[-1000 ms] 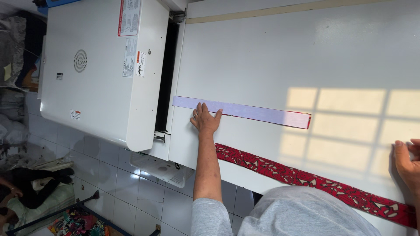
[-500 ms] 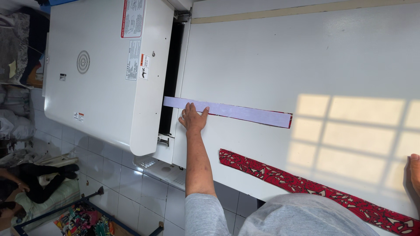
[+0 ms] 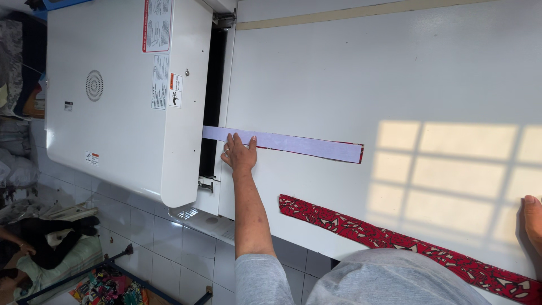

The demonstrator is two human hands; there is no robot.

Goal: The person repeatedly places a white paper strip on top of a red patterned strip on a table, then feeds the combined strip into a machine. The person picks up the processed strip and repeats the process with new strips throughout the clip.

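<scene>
At the table's edge beside the machine, a long pale lilac strip (image 3: 293,144) lies flat on the white table (image 3: 339,68), one end entering the dark slot (image 3: 213,96) between the table and the white machine housing (image 3: 118,96). A thin red edge shows beneath the strip's far end, which suggests a patterned layer under the pale one.

The left hand (image 3: 240,153) rests palm-down on the strip near the slot, fingers spread flat and pointing toward the opening; it presses rather than grips, a hold that appears suited to keeping the strip straight as it meets the slot.

The right hand (image 3: 532,217) shows only partly at the picture's right border, lying on the table near its near edge; whether its fingers are spread or curled cannot be told.

A red patterned fabric band (image 3: 406,240) lies along the table's near edge, apart from the lilac strip and touched by neither hand so far as can be seen.

Beyond the table, on the tiled floor (image 3: 147,231), a dark metal-framed basket (image 3: 107,282) holds multicoloured fabric pieces, and heaps of cloth (image 3: 51,248) lie beside it.
</scene>
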